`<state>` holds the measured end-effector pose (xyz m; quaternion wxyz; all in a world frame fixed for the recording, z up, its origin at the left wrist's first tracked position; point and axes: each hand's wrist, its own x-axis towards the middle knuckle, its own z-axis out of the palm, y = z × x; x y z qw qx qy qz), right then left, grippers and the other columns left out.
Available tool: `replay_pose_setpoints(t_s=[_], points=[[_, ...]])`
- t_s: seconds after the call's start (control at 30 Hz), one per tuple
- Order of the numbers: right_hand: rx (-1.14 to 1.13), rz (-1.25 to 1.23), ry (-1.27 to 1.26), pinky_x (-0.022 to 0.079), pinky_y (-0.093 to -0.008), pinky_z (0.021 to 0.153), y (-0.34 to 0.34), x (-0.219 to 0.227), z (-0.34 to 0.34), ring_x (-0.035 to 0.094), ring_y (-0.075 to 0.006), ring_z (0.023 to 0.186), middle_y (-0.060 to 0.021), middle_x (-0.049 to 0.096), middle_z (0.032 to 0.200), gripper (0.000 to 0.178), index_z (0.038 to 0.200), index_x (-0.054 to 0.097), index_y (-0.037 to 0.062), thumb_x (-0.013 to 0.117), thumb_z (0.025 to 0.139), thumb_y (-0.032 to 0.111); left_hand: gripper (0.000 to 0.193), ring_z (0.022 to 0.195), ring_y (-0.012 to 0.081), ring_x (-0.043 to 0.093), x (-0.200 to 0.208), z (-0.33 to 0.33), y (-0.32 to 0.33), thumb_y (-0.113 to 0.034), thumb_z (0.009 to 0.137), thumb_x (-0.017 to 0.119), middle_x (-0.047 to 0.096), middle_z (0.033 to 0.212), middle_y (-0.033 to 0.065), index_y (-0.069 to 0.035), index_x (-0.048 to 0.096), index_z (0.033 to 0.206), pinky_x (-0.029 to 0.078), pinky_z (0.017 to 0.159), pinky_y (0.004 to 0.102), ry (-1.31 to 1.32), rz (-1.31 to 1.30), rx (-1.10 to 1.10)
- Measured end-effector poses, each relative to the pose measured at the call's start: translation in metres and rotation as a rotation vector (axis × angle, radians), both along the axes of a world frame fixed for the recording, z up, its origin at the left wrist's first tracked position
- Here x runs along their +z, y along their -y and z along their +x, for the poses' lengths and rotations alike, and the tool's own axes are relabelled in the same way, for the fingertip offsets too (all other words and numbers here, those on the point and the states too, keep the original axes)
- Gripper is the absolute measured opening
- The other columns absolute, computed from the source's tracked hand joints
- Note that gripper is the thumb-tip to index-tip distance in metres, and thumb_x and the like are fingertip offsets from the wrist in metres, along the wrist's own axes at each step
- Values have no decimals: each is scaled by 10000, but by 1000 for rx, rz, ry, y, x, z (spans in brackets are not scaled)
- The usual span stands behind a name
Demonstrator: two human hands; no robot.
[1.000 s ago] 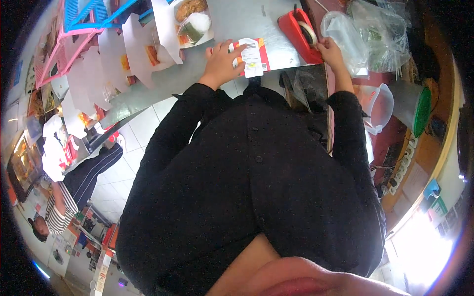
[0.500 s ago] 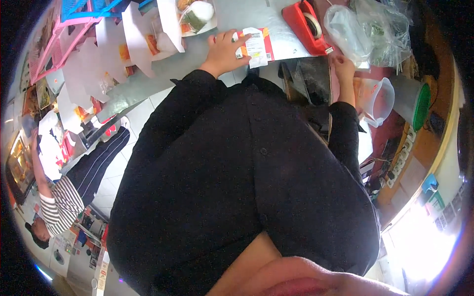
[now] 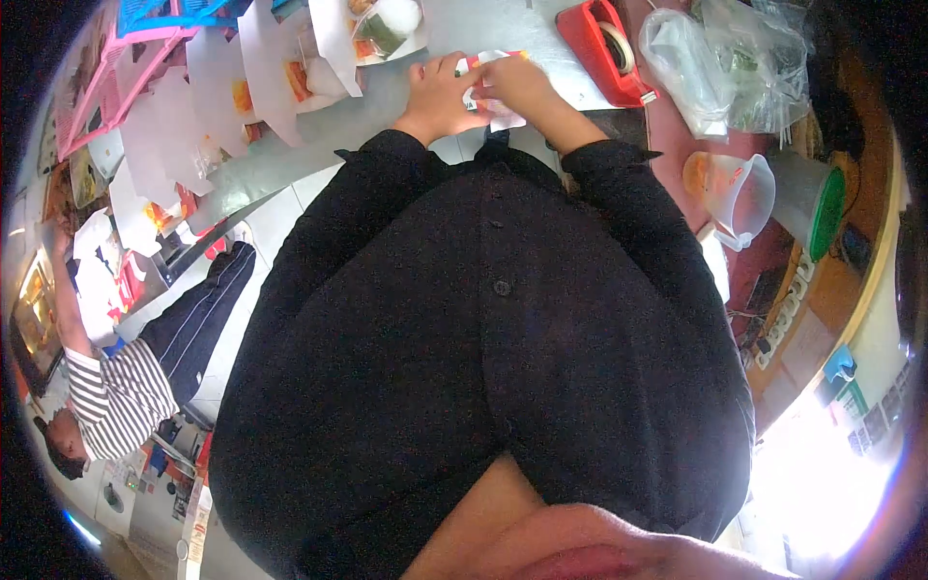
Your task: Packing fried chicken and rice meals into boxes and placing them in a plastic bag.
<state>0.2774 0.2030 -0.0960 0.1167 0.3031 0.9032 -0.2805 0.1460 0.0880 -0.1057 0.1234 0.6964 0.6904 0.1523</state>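
Right hand (image 3: 522, 89) moved from beside the red tape dispenser (image 3: 604, 58) to meet spread left hand (image 3: 443, 99) over paper slip (image 3: 505, 123) on red-and-white card (image 3: 470, 101), worktop (image 3: 454, 29) edge: both engaged there, right's grip unclear.

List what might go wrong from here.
The right hand partly covers the paper slip near the front edge of the counter, so it could crease or slide off. The red tape dispenser sits by the counter's right edge; a knock might topple it. The open white boxes crowd together; one bump could shift several.
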Motion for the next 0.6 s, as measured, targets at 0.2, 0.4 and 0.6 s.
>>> replay_pose_setpoints(t_s=[0.2,0.4,0.6], points=[[-172,153,263,502,-434,755,-29,30,45,590,-325,986,-182,592,1062,732,1128,563,65,758,592,523,720,1171,307,394,-1,-2,1,-537,608,694,461,1268,118,-315,513,1268,233,926,489,44,11,41],[331,250,-198,273,-585,997,40,32,19,272,-363,1317,-176,285,1414,912,1336,412,189,782,549,466,637,1014,218,522,-37,-28,6,-483,729,643,525,1172,126,-105,511,1225,376,827,357,826,437,336],[293,529,-261,293,-604,986,-12,-25,15,339,-309,1298,-73,277,1459,580,1310,445,286,616,759,226,431,532,84,370,-24,-48,16,-476,867,543,445,717,-10,-77,475,1015,338,515,249,1650,-246,1235]])
